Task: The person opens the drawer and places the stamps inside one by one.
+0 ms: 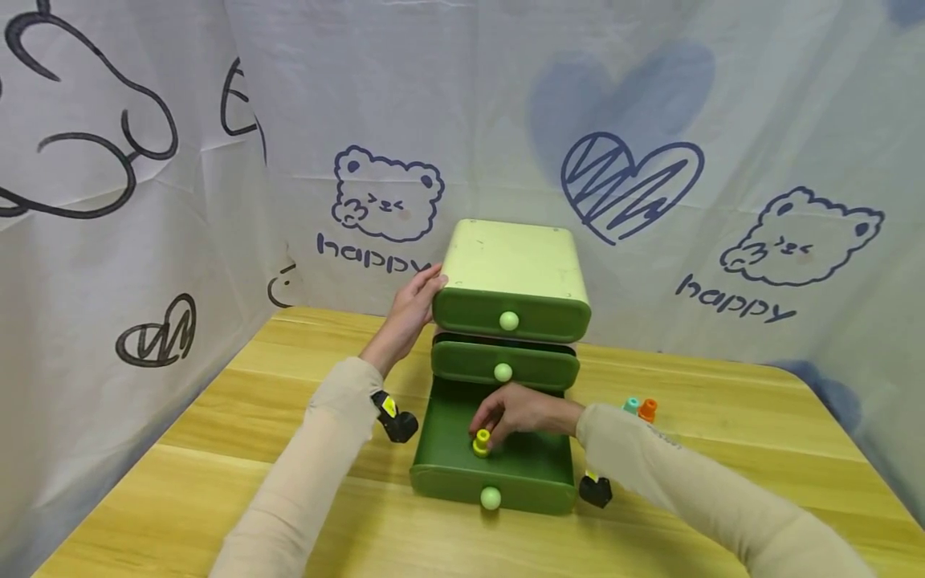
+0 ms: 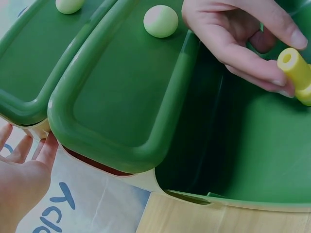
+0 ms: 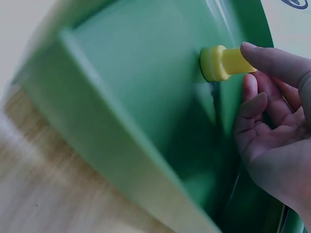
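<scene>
My right hand (image 1: 516, 411) reaches into the pulled-out bottom drawer (image 1: 448, 433) of a small green and cream drawer cabinet (image 1: 515, 257). Its thumb and fingers pinch the narrow upper part of a yellow stepped peg (image 1: 481, 444), which has a hollow top and a wider base. In the right wrist view the peg (image 3: 216, 63) stands with its base at the drawer floor. My left hand (image 1: 413, 305) rests against the cabinet's left side near the top drawer, fingers extended, as the left wrist view also shows that hand (image 2: 24, 174).
The middle drawer (image 1: 470, 361) sticks out slightly below the top drawer (image 1: 470, 311); each has a pale round knob. Right of the cabinet, a teal peg (image 1: 632, 405) and an orange peg (image 1: 648, 410) stand on the wooden table (image 1: 289, 361), partly behind my right sleeve. A printed cloth hangs behind.
</scene>
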{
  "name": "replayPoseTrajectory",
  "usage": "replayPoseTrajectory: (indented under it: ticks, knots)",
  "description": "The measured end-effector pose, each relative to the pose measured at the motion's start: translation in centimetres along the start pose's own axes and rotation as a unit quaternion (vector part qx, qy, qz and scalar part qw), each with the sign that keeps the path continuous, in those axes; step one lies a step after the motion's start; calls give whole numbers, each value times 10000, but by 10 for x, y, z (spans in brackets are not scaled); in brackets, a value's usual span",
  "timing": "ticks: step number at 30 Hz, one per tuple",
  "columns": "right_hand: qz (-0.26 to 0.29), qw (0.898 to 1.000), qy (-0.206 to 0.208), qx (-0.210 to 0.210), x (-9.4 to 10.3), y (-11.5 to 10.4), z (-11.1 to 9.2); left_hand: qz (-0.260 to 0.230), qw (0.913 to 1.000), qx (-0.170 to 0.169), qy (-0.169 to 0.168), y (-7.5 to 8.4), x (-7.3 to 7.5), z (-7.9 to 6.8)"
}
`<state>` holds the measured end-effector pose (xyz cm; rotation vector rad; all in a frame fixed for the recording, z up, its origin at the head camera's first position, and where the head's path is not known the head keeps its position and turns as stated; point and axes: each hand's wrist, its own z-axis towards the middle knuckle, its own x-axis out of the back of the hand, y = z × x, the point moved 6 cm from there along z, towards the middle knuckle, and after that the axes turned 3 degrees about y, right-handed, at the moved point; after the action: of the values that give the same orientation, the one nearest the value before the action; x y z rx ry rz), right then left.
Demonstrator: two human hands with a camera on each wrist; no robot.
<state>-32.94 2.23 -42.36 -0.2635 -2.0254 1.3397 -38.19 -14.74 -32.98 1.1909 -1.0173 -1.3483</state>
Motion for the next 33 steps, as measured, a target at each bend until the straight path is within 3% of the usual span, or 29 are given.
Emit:
replayPoseTrajectory:
  ticks: [8, 16, 22, 28, 33]
  knots:
    - [-4, 9992, 345, 220, 16, -7, -16, 132, 9999, -11, -1, 2, -1, 0]
    - [246, 9966, 663, 420, 40, -17, -54, 140, 9999, -6, -28, 1, 0, 0]
    - [65, 9951, 890, 428, 69, -11, -84, 126, 9999, 25, -10, -1, 2, -1]
    - [-88, 9837, 1773, 275, 108, 16, -112, 132, 9999, -9, -16, -2, 0, -1]
    - [-183, 9562, 2910, -238, 134, 50, -135, 159, 9999, -5, -10, -1, -3, -1]
